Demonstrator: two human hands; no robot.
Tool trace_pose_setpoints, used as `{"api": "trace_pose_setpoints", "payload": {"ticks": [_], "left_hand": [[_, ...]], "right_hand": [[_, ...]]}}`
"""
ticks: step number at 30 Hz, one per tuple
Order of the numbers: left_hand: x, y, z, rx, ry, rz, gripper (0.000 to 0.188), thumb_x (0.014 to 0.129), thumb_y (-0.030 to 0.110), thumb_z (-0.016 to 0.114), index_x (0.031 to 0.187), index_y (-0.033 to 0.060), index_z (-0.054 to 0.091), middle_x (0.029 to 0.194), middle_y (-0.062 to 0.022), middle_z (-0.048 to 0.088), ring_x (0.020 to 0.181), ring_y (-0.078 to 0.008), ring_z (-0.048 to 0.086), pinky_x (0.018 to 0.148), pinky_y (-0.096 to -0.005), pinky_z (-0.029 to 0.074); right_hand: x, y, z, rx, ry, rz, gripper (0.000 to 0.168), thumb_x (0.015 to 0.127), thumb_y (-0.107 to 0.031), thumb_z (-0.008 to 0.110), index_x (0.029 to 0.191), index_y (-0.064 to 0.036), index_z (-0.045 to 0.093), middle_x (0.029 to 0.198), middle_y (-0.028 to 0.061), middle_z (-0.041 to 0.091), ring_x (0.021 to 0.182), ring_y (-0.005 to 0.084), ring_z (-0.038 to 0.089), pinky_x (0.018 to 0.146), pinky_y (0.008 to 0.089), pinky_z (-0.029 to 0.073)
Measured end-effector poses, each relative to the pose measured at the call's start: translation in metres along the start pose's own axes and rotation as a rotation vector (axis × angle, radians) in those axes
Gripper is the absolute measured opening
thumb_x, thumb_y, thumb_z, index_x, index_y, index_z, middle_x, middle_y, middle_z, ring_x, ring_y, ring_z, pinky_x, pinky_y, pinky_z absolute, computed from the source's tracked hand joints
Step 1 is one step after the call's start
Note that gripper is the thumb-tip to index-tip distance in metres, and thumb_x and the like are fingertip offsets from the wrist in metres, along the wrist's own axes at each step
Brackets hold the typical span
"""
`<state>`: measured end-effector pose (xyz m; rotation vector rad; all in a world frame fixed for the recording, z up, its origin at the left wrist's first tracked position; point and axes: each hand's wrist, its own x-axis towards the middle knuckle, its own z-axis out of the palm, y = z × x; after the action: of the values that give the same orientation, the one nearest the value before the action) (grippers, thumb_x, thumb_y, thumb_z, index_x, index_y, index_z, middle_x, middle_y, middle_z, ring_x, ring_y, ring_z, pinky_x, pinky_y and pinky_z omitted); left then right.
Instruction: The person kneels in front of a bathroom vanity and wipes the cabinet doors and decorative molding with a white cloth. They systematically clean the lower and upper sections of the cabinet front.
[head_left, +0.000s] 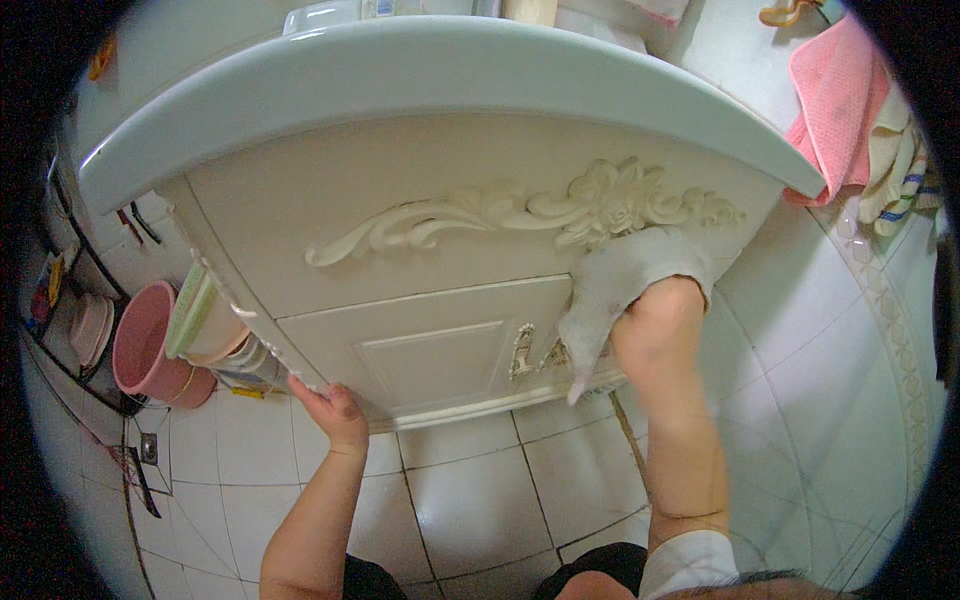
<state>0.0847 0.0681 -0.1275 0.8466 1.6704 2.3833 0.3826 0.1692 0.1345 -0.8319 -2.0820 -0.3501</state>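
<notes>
A cream bathroom vanity cabinet (420, 292) with carved floral trim (615, 199) stands before me under a white ceramic basin rim (480, 71). Against the cabinet front, just below the carved flower, my right hand (664, 315) presses a pale grey cloth (645, 262); the cloth covers its fingers and one corner hangs down. My left hand (330, 412) grips the cabinet's lower left corner edge, thumb on the front. Between the hands are a cabinet door (435, 367) and an ornate metal handle (523, 351). A second handle is partly hidden by the cloth.
To the left stand a pink bucket (150, 345), a green-rimmed basin (187, 315) and a black rack (82, 360). A floor drain (148, 448) lies in the tiles. Pink (840, 105) and striped (896, 165) towels hang at the right wall. Containers stand on the basin top.
</notes>
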Motion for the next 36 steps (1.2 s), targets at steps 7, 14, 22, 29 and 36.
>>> {"api": "trace_pose_setpoints", "payload": {"ticks": [7,14,22,29,36], "left_hand": [[0.000,0.011,0.009,-0.012,0.035,0.073,0.087,0.077,0.053,0.059,0.134,-0.0001,0.020,0.125,-0.0130,0.036,0.114,-0.0233,0.036,0.099,-0.0332,0.028],[-0.001,0.017,0.009,-0.026,0.036,0.044,0.087,0.077,0.053,0.060,0.133,0.0001,0.021,0.124,-0.0115,0.037,0.112,-0.0223,0.038,0.097,-0.0330,0.030],[-0.003,0.017,0.011,-0.041,0.055,-0.034,0.088,0.076,0.054,0.061,0.133,0.0006,0.021,0.125,-0.0114,0.035,0.112,-0.0224,0.038,0.098,-0.0339,0.030],[0.000,0.020,0.012,-0.033,0.049,0.007,0.095,0.073,0.062,0.061,0.133,0.0003,0.022,0.126,-0.0127,0.035,0.116,-0.0243,0.036,0.100,-0.0362,0.028],[0.001,0.024,0.010,0.020,-0.010,0.034,0.091,0.075,0.061,0.057,0.133,0.0001,0.021,0.125,-0.0129,0.035,0.116,-0.0247,0.036,0.100,-0.0368,0.028]], "right_hand": [[0.005,-0.009,-0.004,-0.204,0.000,-0.203,0.019,0.060,-0.005,0.066,0.078,-0.002,0.064,0.079,0.0143,0.063,0.074,0.0349,0.059,0.068,0.0394,0.046],[0.006,-0.006,-0.001,-0.056,0.037,-0.090,0.021,0.056,-0.004,0.060,0.076,-0.003,0.063,0.078,0.0168,0.060,0.076,0.0362,0.056,0.069,0.0452,0.043],[0.010,-0.010,-0.006,-0.048,0.074,-0.061,0.019,0.058,-0.008,0.059,0.077,-0.004,0.064,0.079,0.0153,0.060,0.078,0.0355,0.056,0.069,0.0453,0.043],[0.008,-0.040,0.016,-0.038,-0.002,-0.195,0.023,0.056,0.000,0.062,0.078,-0.004,0.066,0.079,0.0137,0.062,0.076,0.0348,0.057,0.071,0.0421,0.045],[0.009,-0.029,0.009,0.060,0.077,-0.082,0.022,0.057,-0.001,0.063,0.079,-0.003,0.066,0.081,0.0127,0.063,0.078,0.0330,0.059,0.072,0.0419,0.045]]}}
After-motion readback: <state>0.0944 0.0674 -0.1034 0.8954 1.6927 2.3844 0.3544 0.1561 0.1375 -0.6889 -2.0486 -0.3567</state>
